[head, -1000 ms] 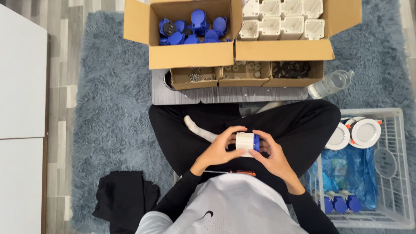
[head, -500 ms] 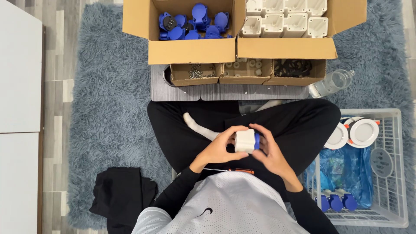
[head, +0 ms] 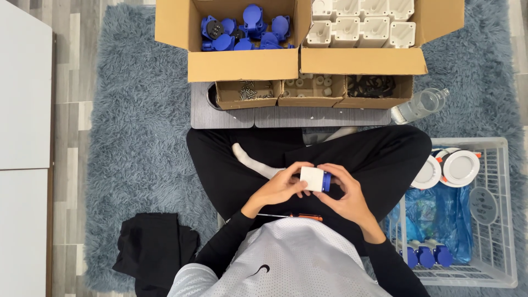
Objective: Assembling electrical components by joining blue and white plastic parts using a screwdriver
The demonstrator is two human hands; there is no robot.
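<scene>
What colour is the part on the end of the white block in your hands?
Blue. The cap sits on the right end of the white block, clearest in the head view.

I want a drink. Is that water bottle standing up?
No, tipped over. The clear bottle lies on its side on the blue rug, beside the small boxes.

The single head view is looking straight down from well above, taking in lap, rug [head: 132, 126] and boxes.
</scene>
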